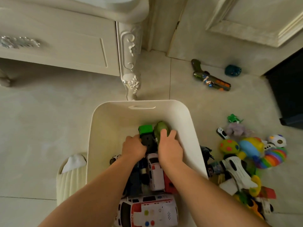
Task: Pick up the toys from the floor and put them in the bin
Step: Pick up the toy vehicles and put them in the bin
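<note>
right hand (169, 148), maybe gripping green toy (161, 126), half-hidden

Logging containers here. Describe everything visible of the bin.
The bin is white, seemingly smooth plastic, rectangular with rounded corners and an open top; a slot handle is cut in its far wall. It stands upright on the tiled floor before a cabinet leg. Its near part holds toy vehicles; the far part is bare. Both hands reach inside: the left hand grips a truck, the right hand lies on a green toy.
</note>
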`<state>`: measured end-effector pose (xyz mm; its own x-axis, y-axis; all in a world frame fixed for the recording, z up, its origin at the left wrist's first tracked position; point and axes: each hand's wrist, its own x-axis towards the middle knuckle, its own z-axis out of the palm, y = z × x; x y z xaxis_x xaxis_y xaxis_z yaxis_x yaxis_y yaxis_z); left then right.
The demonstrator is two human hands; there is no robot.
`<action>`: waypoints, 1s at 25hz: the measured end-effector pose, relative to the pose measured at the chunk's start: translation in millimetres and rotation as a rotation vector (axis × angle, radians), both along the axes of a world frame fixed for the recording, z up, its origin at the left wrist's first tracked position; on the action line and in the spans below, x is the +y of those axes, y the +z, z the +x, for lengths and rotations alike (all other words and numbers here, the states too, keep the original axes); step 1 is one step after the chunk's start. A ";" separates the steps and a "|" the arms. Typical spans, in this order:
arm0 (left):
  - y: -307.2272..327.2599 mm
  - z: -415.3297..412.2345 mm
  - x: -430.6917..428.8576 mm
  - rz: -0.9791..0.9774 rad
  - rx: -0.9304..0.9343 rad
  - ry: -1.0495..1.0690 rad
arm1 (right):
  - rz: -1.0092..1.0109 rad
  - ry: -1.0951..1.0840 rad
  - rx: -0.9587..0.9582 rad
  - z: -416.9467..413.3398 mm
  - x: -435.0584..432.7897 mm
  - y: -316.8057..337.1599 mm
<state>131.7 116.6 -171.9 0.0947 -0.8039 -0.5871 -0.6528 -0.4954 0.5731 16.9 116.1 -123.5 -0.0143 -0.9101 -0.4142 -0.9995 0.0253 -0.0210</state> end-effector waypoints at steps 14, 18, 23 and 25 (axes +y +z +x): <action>163.9 -81.5 -13.1 -0.697 0.203 0.328 | -0.621 -0.334 -0.860 -102.7 -9.2 140.0; 196.0 -124.6 -13.3 -0.830 0.162 -0.096 | -0.179 -0.445 -0.637 -194.6 -10.4 89.4; 180.1 -138.9 -27.4 -0.690 -0.092 -0.741 | 0.115 -0.197 -0.335 -193.0 -2.1 -2.0; 170.3 -137.6 -27.8 -0.665 -0.055 -0.701 | 0.181 -0.114 -0.235 -182.3 -1.6 -19.0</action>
<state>-5.9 88.8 -1.6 -0.5189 -0.8548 -0.0011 -0.7111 0.4310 0.5555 -165.4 114.5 -142.5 0.0034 -0.8193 -0.5733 -0.9582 0.1614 -0.2363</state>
